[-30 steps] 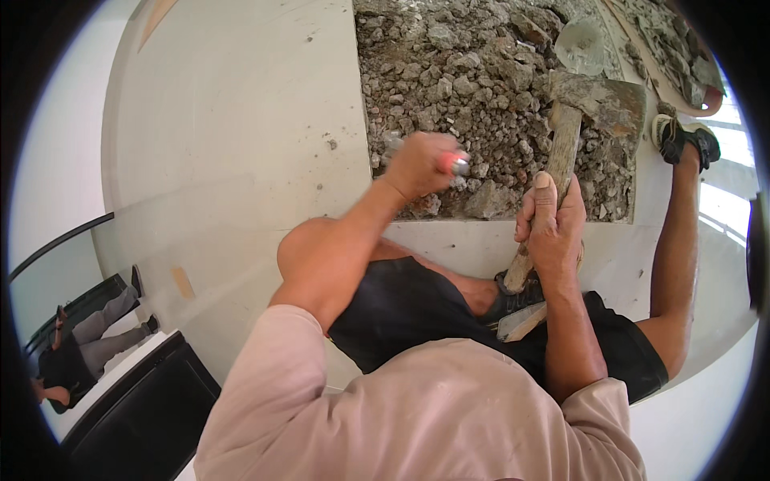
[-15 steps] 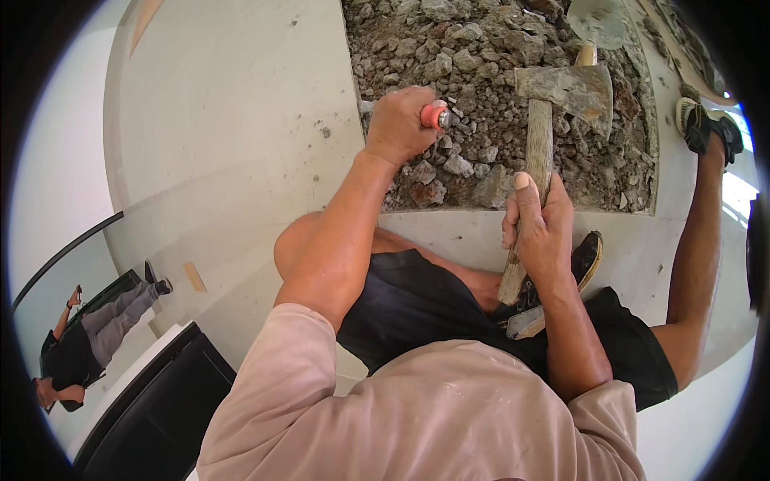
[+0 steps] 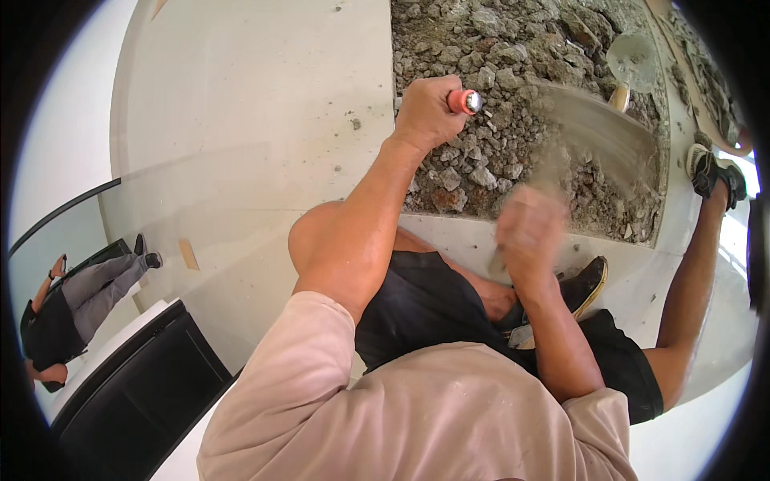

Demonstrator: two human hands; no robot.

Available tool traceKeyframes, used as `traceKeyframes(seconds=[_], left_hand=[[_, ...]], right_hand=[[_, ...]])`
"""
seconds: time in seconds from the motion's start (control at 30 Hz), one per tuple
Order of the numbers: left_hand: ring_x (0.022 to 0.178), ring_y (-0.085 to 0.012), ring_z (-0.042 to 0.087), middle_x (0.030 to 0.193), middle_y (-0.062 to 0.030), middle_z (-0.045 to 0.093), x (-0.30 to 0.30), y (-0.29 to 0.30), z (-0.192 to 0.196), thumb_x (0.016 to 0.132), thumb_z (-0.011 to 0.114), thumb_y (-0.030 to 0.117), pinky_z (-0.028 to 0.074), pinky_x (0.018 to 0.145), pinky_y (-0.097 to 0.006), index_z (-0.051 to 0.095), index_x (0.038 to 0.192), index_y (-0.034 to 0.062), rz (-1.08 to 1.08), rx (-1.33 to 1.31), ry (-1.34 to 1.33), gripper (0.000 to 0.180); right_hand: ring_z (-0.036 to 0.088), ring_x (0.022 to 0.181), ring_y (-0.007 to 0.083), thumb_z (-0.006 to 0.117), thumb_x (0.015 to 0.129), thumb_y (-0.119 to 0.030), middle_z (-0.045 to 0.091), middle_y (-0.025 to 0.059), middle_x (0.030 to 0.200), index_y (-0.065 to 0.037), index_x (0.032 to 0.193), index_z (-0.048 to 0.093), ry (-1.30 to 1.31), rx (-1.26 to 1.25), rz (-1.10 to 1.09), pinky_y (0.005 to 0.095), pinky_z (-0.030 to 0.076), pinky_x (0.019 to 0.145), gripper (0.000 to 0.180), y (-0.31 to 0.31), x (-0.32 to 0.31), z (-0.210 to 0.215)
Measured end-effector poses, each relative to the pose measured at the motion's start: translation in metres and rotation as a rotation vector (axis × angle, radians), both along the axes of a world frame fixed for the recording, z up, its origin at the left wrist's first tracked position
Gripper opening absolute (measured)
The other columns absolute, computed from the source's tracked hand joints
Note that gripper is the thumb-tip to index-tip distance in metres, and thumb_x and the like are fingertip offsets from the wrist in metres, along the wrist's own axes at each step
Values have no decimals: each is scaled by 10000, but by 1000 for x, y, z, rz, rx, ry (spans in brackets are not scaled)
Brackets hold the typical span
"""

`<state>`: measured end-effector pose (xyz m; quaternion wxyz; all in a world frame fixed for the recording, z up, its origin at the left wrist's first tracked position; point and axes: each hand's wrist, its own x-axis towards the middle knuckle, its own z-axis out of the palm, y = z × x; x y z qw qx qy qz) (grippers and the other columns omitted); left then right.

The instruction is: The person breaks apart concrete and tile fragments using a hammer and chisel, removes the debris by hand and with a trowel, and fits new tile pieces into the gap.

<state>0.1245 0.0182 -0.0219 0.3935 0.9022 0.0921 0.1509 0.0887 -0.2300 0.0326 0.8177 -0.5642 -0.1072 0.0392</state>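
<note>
A broad, pale concrete floor (image 3: 257, 120) filled most of the view, smooth and nearly bare, with a cut-out pit of grey broken rubble (image 3: 521, 96) at its upper right. The rubble lay in fist-like lumps and finer grit, bounded by a straight sawn edge. A dark glass-railed drop (image 3: 120, 377) sat at the lower left, where another person (image 3: 72, 305) stood below. The hammer (image 3: 597, 132) was a grey blur sweeping across the rubble, its handle running down into the right hand (image 3: 529, 232), whose fingers were wrapped tight around it. The left hand (image 3: 425, 108) was clenched in a fist around a chisel (image 3: 465, 101) with a red-orange grip and metal end, held at the pit's left edge. A dark shoe (image 3: 585, 284) rested on the ledge beside the right hand.
</note>
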Motion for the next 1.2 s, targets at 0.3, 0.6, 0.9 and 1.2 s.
traceKeyframes(seconds=[0.3, 0.6, 0.9, 1.2], left_hand=[[609, -275, 552, 690, -128, 596, -19, 16, -2, 775, 782, 65, 471, 594, -369, 602, 754, 29, 38, -73, 36, 184], [617, -351, 528, 683, -137, 548, -17, 9, -16, 833, 770, 131, 463, 584, -410, 550, 726, 37, -37, 64, 42, 263], [696, -337, 616, 736, -94, 604, -32, -119, 20, 801, 781, 145, 493, 629, -422, 622, 775, 78, -474, -183, -69, 175], [749, -406, 635, 771, -167, 631, -39, -60, 7, 727, 741, 67, 513, 677, -485, 578, 761, 55, -62, 143, 193, 167]], right_hand=[[561, 558, 144, 522, 1105, -345, 575, 40, 656, -34, 969, 575, 95, -280, 39, 330, 479, 508, 343, 15, 35, 98], [568, 595, 423, 594, 1070, -246, 593, 273, 689, 22, 970, 525, 200, -908, 288, 480, 450, 554, 294, 3, 17, 19], [472, 451, 104, 590, 1086, -262, 545, 31, 609, -8, 992, 550, 353, -881, 330, 316, 377, 442, 274, -90, 12, 62], [493, 639, 127, 655, 1052, -230, 608, 117, 686, 38, 1050, 594, 433, -845, 383, 350, 448, 565, 275, -77, 8, 42]])
